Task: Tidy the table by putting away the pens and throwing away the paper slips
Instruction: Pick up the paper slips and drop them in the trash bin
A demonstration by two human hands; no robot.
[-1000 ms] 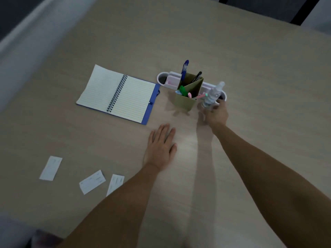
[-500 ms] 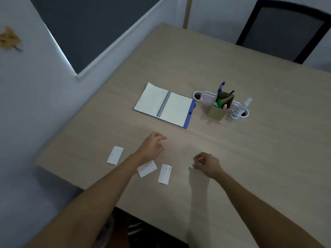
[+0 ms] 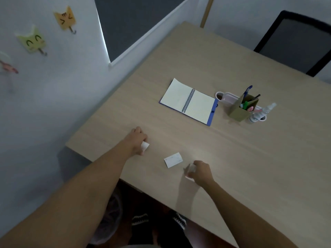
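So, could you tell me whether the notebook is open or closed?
Open: the spiral notebook lies flat, both lined pages spread either side of the binding.

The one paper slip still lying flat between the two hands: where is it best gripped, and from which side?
Probably a pinch on one short end of the paper slip, coming from above. It lies flat on the table, so there is no edge to get under; a fingertip likely has to drag or curl an end up first. Both the left hand and right hand already hold slips.

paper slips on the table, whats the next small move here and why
Probably lift both hands, then take the middle slip. The left hand is closed on one slip, the right hand on another slip; only the middle one lies loose between them.
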